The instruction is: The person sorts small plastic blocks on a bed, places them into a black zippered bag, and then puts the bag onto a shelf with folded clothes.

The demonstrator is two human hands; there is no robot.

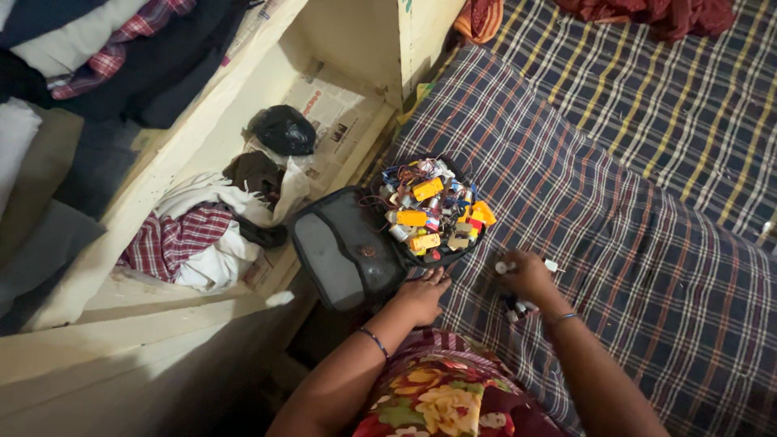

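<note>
While the head camera looks straight down, the person's left hand (422,293) rests flat, fingers spread, against the near rim of an open black pouch (350,247) that lies at the left edge of the bed (647,202), its lid flap folded out toward the shelf. The pouch is heaped with small colourful pieces (433,212), orange, yellow, blue and white, packed close and rising above the rim. The right hand (528,275) sits just beside the pouch on the checked bedcover, fingers curled around small white bits (506,267); more small pieces (518,309) lie on the cover right under the wrist. How firmly that hand grips cannot be told, as the fingers hide most of what they hold.

To the left, the pale wooden shelf (186,137) holds crumpled clothes (194,235) on newspaper lining and a black plastic bag (282,129) farther back.

As a judgement, the pouch looks risky where it lies: it overhangs the bed's edge, and a push from the left hand could tip pieces into the dark gap between bed and shelf. The loose bits on the busy checked cloth could also be lost easily or brushed off by the forearm.
</note>
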